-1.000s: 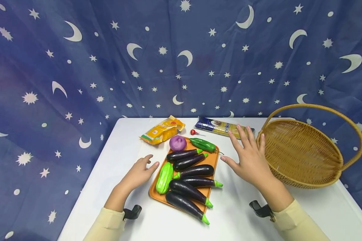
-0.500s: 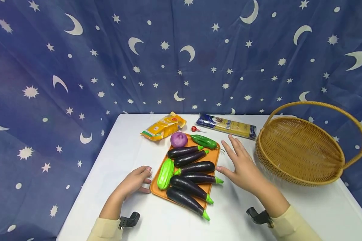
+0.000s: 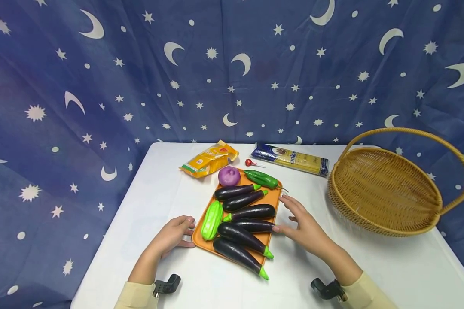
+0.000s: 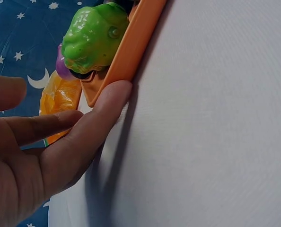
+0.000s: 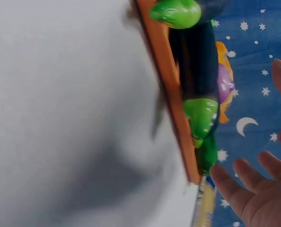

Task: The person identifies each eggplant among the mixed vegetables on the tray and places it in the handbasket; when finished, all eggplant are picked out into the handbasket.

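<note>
An orange tray (image 3: 272, 197) holds several dark eggplants (image 3: 241, 237), a bright green ribbed vegetable (image 3: 212, 220), a purple onion (image 3: 229, 176) and a green chili pepper (image 3: 261, 179). My left hand (image 3: 172, 234) is at the tray's left edge. In the left wrist view a fingertip touches the tray wall (image 4: 131, 52), with the fingers fairly straight. On the other side, my right hand (image 3: 303, 227) has its fingers spread beside the right rim; its thumb overlaps an eggplant's end in the head view. Whether it touches the tray is unclear.
Behind the tray lie a yellow-orange packet (image 3: 210, 159), a small red lollipop (image 3: 249, 162) and a long blue-and-yellow pasta packet (image 3: 291, 159). A wicker basket (image 3: 386, 193) with a tall handle stands on the right. A starry blue curtain (image 3: 216, 68) hangs behind the white table (image 3: 151, 193).
My left hand has come down to the tray's near left edge. My right hand has moved lower and leftward, away from the pasta packet, to the tray's right side. The tray looks still.
</note>
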`<state>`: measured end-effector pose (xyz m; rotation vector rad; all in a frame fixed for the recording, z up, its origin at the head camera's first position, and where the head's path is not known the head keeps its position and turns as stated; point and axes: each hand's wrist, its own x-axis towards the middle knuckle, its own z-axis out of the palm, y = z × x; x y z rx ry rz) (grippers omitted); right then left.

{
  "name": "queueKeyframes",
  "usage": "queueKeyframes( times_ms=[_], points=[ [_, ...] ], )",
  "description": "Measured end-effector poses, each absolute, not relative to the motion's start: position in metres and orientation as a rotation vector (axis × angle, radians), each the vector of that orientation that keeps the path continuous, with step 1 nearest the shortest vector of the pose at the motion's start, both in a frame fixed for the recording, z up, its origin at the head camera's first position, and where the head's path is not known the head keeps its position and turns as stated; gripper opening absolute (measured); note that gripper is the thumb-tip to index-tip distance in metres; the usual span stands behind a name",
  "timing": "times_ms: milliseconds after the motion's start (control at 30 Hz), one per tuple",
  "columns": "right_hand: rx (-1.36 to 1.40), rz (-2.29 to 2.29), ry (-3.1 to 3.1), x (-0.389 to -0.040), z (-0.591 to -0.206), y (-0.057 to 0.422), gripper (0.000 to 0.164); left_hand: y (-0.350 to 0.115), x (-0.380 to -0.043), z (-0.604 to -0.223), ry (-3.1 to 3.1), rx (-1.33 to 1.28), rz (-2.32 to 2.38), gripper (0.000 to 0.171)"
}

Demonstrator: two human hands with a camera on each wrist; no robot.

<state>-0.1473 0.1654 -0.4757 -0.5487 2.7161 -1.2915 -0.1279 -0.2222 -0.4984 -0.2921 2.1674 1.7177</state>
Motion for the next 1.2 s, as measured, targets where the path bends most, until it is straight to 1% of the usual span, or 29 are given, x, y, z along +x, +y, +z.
queueKeyframes(
  times_ms=[167, 400, 567, 700, 933, 1200],
  points=[
    [-0.459, -1.388, 2.630, -0.147, -0.488, 0.166, 0.080, -0.221, -0.127, -0.499, 2.181, -0.296, 1.706, 0.044],
    [-0.267, -1.519, 2.413, -0.148, -0.497, 0.168, 0.076, -0.219, -0.127, -0.497, 2.223, -0.290, 1.663, 0.039],
    [-0.133, -1.639, 2.250, -0.150, -0.504, 0.165, 0.067, -0.219, -0.127, -0.500, 2.246, -0.266, 1.634, 0.029],
    [-0.052, -1.756, 2.099, -0.150, -0.509, 0.161, 0.063, -0.220, -0.127, -0.504, 2.253, -0.257, 1.639, 0.031],
    [-0.037, -1.854, 1.971, -0.150, -0.517, 0.157, 0.058, -0.219, -0.126, -0.506, 2.288, -0.287, 1.627, 0.034],
    [-0.067, -1.901, 1.923, -0.150, -0.519, 0.157, 0.046, -0.216, -0.126, -0.505, 2.315, -0.305, 1.605, 0.033]
  ],
)
